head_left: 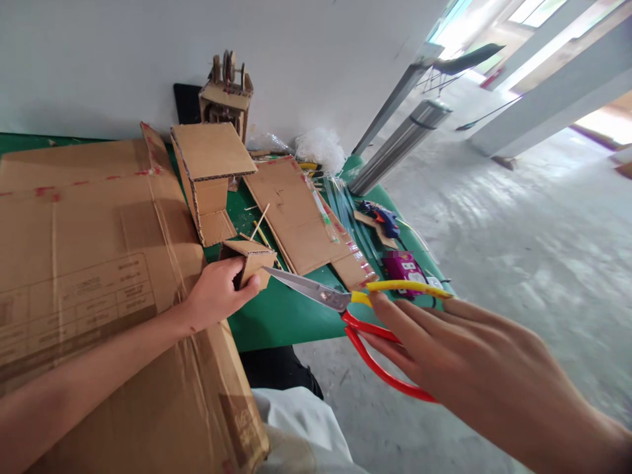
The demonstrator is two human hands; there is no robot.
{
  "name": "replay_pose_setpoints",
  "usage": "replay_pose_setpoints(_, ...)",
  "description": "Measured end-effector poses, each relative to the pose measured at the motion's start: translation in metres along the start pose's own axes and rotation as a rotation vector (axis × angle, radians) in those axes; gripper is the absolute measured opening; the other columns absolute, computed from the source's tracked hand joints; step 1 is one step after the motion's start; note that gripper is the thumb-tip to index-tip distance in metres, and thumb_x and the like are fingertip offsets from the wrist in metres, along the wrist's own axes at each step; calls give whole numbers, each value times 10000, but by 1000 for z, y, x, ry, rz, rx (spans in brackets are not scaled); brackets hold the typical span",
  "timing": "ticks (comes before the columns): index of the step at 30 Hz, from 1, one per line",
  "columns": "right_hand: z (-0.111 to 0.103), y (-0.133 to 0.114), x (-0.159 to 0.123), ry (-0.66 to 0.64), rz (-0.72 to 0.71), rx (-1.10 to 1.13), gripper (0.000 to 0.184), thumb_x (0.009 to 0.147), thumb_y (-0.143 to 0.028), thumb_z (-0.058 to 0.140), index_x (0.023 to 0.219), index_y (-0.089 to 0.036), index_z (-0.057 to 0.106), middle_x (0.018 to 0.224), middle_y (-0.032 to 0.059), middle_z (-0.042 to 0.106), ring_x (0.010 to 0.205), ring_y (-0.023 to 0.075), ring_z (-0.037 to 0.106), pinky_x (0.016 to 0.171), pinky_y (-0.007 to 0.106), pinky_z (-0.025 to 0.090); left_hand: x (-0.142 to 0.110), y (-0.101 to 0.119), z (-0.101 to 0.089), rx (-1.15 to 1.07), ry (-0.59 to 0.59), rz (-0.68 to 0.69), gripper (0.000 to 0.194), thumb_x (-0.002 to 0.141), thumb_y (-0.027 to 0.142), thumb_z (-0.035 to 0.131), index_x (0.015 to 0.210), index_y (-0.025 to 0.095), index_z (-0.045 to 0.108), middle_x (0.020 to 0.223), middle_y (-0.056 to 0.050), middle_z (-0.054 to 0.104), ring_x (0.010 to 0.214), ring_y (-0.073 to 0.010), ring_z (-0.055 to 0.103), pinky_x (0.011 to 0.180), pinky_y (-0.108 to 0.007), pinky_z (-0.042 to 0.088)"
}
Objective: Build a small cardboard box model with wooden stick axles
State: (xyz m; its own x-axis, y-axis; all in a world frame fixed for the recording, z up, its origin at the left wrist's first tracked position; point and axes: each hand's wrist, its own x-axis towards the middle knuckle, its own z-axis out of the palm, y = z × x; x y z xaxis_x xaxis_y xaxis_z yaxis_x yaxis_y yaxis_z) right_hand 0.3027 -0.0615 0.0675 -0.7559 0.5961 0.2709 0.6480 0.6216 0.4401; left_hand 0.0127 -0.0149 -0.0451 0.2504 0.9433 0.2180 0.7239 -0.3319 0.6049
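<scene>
My left hand (217, 293) grips a small folded cardboard box (257, 264) near the front of the green table. A thin wooden stick (260, 220) pokes up just behind that box. In my right hand (459, 349) are scissors (316, 289) with one yellow and one red handle. Their blades look closed together, and the tip meets or nearly meets the right face of the small box; I cannot tell whether it touches. Behind my left hand stands a larger open cardboard box (214, 151).
A big flattened carton (99, 250) covers the table's left. Cardboard sheets (301, 217), clear glue sticks (348, 210), a blue glue gun (380, 217) and a purple package (405, 266) lie on the right. A cardboard model (226, 99) stands by the wall, near a metal post (399, 148).
</scene>
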Motion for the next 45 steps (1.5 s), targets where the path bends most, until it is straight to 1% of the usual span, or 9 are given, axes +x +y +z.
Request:
replay_pose_setpoints(3, -1, 6, -5, 1, -53, -53, 460, 1072, -283, 291, 940, -172, 717, 779, 33, 776, 562, 161, 689, 609, 343, 441, 0, 0, -1, -52, 16, -18, 248, 905, 371, 533, 894, 175, 685, 816, -45, 746, 714, -196, 685, 658, -280, 518)
replay_pose_setpoints(8, 1, 15, -15, -5, 23, -75, 485, 1072, -445, 255, 1008, -200, 669, 647, -4, 734, 551, 213, 706, 521, 360, 443, 0, -1, -2, -126, 27, -31, 274, 903, 395, 536, 943, 167, 681, 900, -68, 766, 822, -236, 721, 735, -321, 558)
replay_pose_setpoints(16, 19, 17, -20, -61, 131, 60, 510, 1045, -548, 236, 1040, -228, 634, 861, -23, 797, 698, 202, 770, 515, 340, 549, -4, 2, -3, -339, 44, -166, 428, 856, 350, 606, 1226, 170, 490, 1129, -117, 726, 995, -263, 726, 823, -368, 595)
replay_pose_setpoints(20, 25, 19, -19, -28, 150, 72, 457, 1038, -530, 307, 1060, -214, 636, 914, -3, 797, 753, 227, 775, 540, 354, 547, -4, 5, -3, -349, 68, -199, 412, 824, 338, 642, 1158, 196, 448, 1060, -97, 706, 933, -252, 717, 789, -377, 594)
replay_pose_setpoints(26, 32, 24, -23, -69, 166, 113, 531, 1017, -614, 287, 1070, -199, 613, 897, 34, 771, 725, 224, 751, 547, 345, 532, -7, -4, 0, -368, 107, -133, 343, 800, 273, 600, 1075, 212, 405, 1005, -61, 609, 796, -175, 630, 625, -284, 535)
replay_pose_setpoints(32, 36, 24, -25, -97, 159, 137, 527, 1018, -598, 295, 1153, -185, 594, 1087, 80, 747, 968, 271, 729, 800, 406, 561, -4, -5, -3, -319, 111, -38, 324, 876, 306, 567, 1183, 206, 592, 1070, -65, 701, 971, -235, 657, 841, -360, 524)
replay_pose_setpoints(37, 33, 23, -28, -60, 105, 115, 443, 1012, -549, 394, 1165, -205, 627, 1026, 69, 765, 840, 266, 726, 770, 397, 531, -4, 3, -9, -229, 143, -41, 255, 877, 292, 508, 1068, 194, 646, 917, -36, 697, 833, -195, 644, 759, -324, 516)
replay_pose_setpoints(43, 23, 25, -24, 23, 49, 3, 333, 1020, -430, 468, 1086, -172, 668, 925, 71, 773, 715, 231, 704, 735, 362, 492, 0, 6, -15, -332, 110, -113, 234, 878, 346, 585, 1063, 215, 648, 908, -12, 702, 679, -136, 613, 547, -228, 467)
replay_pose_setpoints(45, 20, 26, -22, 28, 23, -15, 359, 1033, -422, 442, 1061, -151, 676, 917, 81, 773, 716, 227, 702, 737, 361, 485, 2, 4, -16, -321, 118, -80, 233, 887, 352, 599, 1064, 223, 677, 942, -15, 727, 701, -140, 630, 592, -239, 491)
